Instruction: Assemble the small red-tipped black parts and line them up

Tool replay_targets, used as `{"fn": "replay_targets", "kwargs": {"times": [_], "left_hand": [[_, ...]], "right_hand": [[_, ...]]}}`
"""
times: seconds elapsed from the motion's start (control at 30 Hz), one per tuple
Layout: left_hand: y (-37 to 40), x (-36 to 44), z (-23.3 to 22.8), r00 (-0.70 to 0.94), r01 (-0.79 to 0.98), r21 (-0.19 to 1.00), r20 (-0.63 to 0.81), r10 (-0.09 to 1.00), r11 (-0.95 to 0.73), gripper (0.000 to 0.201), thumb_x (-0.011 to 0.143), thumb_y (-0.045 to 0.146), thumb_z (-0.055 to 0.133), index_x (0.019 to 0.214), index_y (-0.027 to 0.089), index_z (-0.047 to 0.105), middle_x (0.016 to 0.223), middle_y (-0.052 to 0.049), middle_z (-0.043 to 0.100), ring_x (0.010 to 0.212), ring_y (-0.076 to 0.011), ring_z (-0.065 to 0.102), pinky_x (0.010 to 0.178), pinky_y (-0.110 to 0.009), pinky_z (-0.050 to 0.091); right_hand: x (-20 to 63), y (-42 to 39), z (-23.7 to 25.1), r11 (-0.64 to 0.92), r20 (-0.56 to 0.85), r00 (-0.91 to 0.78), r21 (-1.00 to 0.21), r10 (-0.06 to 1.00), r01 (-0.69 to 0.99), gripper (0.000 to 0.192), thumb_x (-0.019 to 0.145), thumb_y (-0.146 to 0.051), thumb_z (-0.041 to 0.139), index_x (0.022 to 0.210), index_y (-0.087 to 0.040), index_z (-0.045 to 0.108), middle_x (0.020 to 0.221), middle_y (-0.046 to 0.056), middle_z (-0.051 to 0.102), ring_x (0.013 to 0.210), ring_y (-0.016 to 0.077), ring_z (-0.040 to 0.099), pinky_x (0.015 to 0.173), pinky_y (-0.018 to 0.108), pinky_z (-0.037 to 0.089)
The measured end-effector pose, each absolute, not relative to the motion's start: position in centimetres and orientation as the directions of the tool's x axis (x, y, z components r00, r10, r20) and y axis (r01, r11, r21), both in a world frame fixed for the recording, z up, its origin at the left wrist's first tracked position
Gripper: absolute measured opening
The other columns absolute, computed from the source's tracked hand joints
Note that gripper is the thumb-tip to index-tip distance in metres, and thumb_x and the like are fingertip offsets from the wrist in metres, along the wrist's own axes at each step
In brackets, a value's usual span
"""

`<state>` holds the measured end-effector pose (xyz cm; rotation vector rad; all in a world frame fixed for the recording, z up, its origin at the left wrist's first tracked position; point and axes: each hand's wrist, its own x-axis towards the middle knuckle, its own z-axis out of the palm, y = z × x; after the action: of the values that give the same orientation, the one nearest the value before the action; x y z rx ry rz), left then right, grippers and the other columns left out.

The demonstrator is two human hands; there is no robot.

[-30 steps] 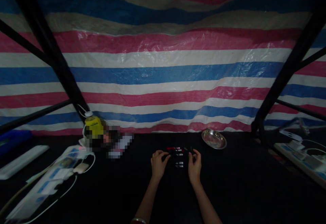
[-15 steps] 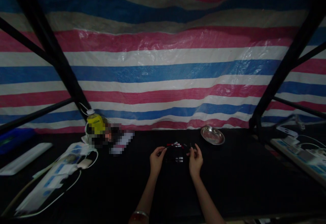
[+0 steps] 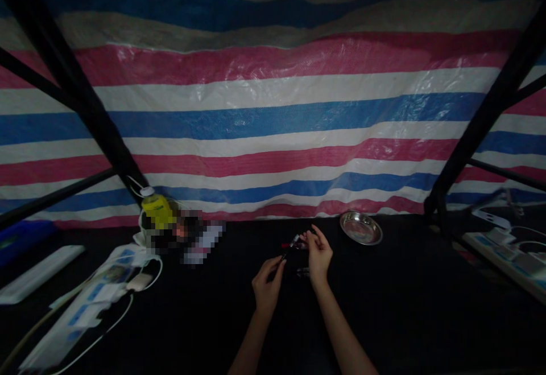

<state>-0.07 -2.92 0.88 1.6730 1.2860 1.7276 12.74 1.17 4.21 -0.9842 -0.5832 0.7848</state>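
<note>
Left hand [image 3: 265,289] of mine pinches a slim dark stick [image 3: 290,247]; my right hand [image 3: 319,258] is beside its silver end [image 3: 294,240]; whether gripping something, I cannot tell.

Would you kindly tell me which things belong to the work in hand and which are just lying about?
In use:
slim dark piece in the left hand
right hand close by
probably small silvery pieces

Seemingly idle:
yellow bottle
metal dish
power strip near bottle
</note>
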Motion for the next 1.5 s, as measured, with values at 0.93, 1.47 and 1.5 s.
{"fn": "replay_targets", "kwargs": {"times": [0.93,1.47,1.5], "left_hand": [[-10.7,1.1,6.2,-0.335,-0.339,0.938,-0.043,0.941,-0.078,0.035,0.055,0.038,0.078,0.078,0.014,0.069,0.073,-0.005,0.070,0.067,-0.0184,0.067,0.066,-0.029,0.056],[-10.5,2.4,6.8,-0.166,-0.602,0.797,-0.185,0.969,0.049,0.034,0.052,0.031,0.082,0.076,0.012,0.069,0.070,-0.003,0.068,0.062,-0.0114,0.063,0.059,-0.019,0.052],[-10.4,2.5,6.7,-0.141,-0.629,0.774,-0.208,0.968,0.075,0.034,0.051,0.030,0.083,0.076,0.012,0.069,0.071,-0.003,0.068,0.062,-0.0112,0.063,0.059,-0.019,0.052]], "right_hand": [[12.3,-8.4,9.3,0.325,0.158,0.518,-0.912,0.841,-0.250,0.051,0.070,-0.045,0.068,0.110,-0.015,0.058,0.075,0.003,0.067,0.060,0.0162,0.065,0.049,0.025,0.052],[12.0,-10.1,9.2,0.300,0.223,0.466,-0.949,0.856,-0.098,0.048,0.071,-0.040,0.067,0.113,-0.015,0.062,0.077,0.004,0.067,0.065,0.0133,0.061,0.059,0.025,0.050],[12.1,-10.1,9.2,0.305,0.231,0.465,-0.948,0.855,-0.092,0.047,0.071,-0.039,0.067,0.111,-0.015,0.063,0.077,0.004,0.067,0.064,0.0133,0.061,0.059,0.025,0.049]]}}
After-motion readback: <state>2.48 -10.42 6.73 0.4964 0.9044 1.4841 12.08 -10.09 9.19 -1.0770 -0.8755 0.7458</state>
